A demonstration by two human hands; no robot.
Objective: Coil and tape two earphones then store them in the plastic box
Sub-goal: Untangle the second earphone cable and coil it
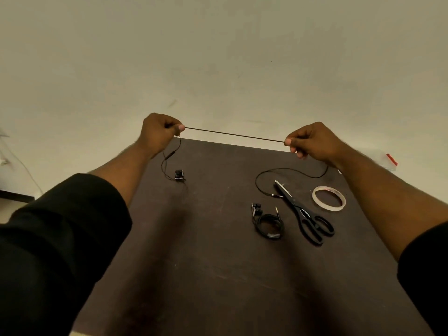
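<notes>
On the dark brown table (pixel 218 275) lies one coiled black earphone (pixel 268 225). Beyond, the left hand (pixel 158 133) and right hand (pixel 312 141), held apart, pinch the second thin black earphone cable (pixel 234 135) taut; looping evenly should prevent tangles.

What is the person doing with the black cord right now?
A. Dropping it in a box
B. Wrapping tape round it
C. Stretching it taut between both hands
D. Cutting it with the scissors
C: the left hand and right hand each pinch the earphone cord, pulled straight above the table.
</notes>
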